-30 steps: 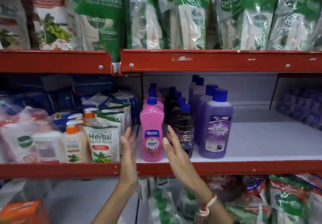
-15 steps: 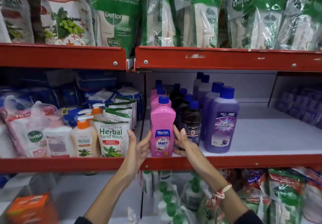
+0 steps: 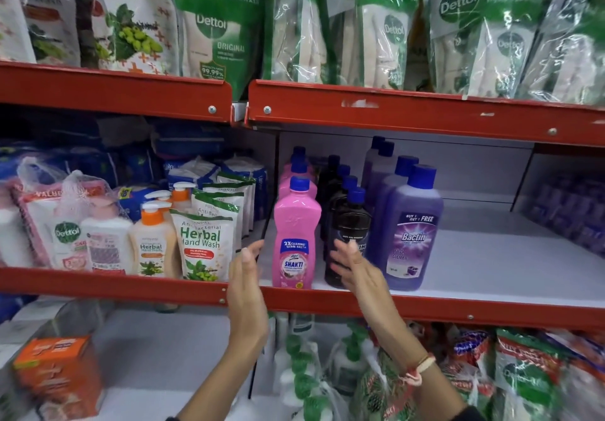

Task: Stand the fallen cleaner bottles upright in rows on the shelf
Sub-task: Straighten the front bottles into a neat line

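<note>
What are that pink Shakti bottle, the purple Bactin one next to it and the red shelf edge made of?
The pink Shakti bottle looks like opaque moulded plastic, smooth with a soft sheen and a blue screw cap. The purple Bactin bottle seems to be translucent plastic, since the liquid's colour shows through. The red shelf edge is probably painted metal: it has rivets and chipped paint.

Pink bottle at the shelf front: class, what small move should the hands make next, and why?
Probably draw both hands back. The pink bottle stands upright heading its row; the left hand and right hand are open beside it, not touching. No fallen bottle shows.
</note>
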Available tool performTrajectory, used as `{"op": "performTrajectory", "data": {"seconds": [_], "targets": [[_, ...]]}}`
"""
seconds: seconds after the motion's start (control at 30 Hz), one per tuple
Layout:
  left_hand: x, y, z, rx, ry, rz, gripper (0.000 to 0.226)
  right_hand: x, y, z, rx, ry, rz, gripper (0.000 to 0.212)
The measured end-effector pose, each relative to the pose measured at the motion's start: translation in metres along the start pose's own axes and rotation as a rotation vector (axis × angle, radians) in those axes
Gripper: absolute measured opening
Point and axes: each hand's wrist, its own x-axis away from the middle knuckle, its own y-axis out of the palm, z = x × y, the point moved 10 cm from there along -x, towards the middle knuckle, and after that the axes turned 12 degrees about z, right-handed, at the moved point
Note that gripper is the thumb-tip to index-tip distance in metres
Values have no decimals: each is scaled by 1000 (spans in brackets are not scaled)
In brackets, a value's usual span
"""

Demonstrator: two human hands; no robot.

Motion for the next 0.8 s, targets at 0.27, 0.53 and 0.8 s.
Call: {"op": "performTrajectory", "data": {"seconds": [0.27,0.53,0.8], "targets": [[59,101,-10,-234,-12,-425,87,-10,-53,11,161,-29,149,61],[47,130,-19,-213,-167,-460,111,-17,-38,18,124,-11,-122,62],[49,108,-13,-146,-237,-424,89,-11,-50,17,60,7,-136,60]]}}
